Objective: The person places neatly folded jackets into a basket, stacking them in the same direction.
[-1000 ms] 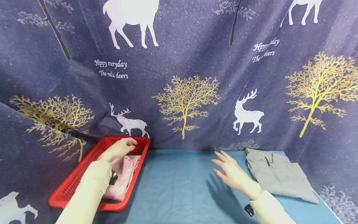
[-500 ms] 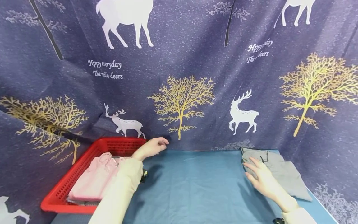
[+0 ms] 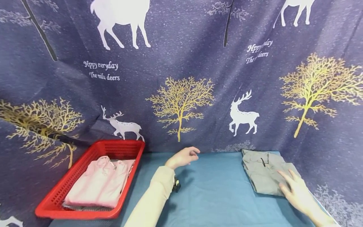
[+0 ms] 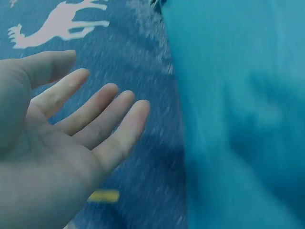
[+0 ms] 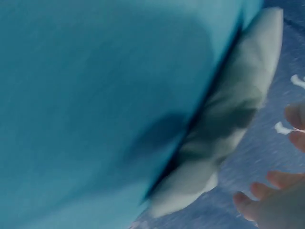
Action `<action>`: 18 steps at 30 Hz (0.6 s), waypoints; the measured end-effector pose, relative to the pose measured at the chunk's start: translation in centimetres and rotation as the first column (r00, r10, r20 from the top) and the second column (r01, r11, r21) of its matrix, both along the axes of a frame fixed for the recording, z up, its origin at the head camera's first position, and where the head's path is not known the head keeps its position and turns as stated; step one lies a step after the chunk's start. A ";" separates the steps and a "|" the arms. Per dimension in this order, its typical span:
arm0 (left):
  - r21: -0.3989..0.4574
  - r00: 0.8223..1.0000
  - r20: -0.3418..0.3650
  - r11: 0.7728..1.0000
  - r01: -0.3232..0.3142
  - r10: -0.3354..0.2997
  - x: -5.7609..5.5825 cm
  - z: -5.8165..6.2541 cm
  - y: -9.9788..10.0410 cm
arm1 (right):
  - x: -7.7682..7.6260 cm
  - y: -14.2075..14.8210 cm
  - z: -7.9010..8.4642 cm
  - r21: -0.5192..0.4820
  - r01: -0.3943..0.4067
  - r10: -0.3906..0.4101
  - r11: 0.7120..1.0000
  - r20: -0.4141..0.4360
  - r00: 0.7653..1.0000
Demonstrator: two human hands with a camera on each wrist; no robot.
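A folded grey shirt (image 3: 262, 176) lies at the right end of the blue-covered table. My right hand (image 3: 299, 194) is over its right front part with fingers spread; whether it touches the cloth I cannot tell. In the right wrist view the grey shirt (image 5: 224, 114) is blurred, and the fingers (image 5: 286, 179) appear beside it. My left hand (image 3: 182, 157) hovers above the middle of the table and holds nothing. The left wrist view has the left hand (image 4: 71, 129) with its fingers loosely extended. Folded pink clothing (image 3: 97, 183) lies inside the red basket (image 3: 42, 206).
The red basket stands at the table's left end, close to the backdrop. A dark blue curtain (image 3: 170, 47) printed with deer and trees hangs behind the table. Blue cloth (image 3: 210, 189) covers the tabletop between basket and shirt.
My left hand has left the basket and moved right to mid-table. My right hand has moved right, from the bare cloth to over the grey shirt. The view has turned slightly right.
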State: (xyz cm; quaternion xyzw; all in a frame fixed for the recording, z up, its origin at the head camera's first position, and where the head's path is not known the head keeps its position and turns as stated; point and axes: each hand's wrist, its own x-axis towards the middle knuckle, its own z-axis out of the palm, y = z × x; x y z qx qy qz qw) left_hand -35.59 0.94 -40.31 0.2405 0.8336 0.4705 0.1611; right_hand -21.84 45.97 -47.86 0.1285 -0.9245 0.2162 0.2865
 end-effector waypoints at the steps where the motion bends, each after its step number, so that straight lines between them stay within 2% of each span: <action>1: 0.012 1.000 0.005 1.000 0.007 -0.007 0.1 -0.3 0.5 | 0.1 0.6 -0.2 0.011 0.023 -0.023 1.000 0.007 1.000; 5: 0.096 1.000 0.016 0.995 0.023 -0.024 0.3 -1.6 3.3 | -0.5 2.7 -0.8 0.014 0.074 -0.074 0.997 0.050 0.996; 7: 0.121 1.000 0.014 0.993 0.011 -0.013 0.5 -2.6 5.0 | -1.0 3.5 -1.0 0.010 0.097 -0.098 0.995 0.087 0.991; 9: 0.108 1.000 -0.003 0.994 -0.018 0.019 0.8 -3.7 6.8 | -1.6 4.1 -1.2 -0.001 0.124 -0.122 0.992 0.136 0.983; 12: 0.021 0.995 -0.068 0.997 -0.070 0.071 1.6 -5.5 9.5 | -2.4 4.5 -1.6 -0.016 0.189 -0.182 0.982 0.192 0.964; 15: -0.070 0.984 -0.139 0.990 -0.123 0.113 2.7 -6.9 12.3 | -3.3 4.3 -1.7 -0.049 0.263 -0.237 0.963 0.305 0.923; 18: -0.135 0.974 -0.186 0.978 -0.160 0.133 3.7 -7.5 15.2 | -4.0 3.6 -1.6 -0.091 0.335 -0.267 0.938 0.429 0.863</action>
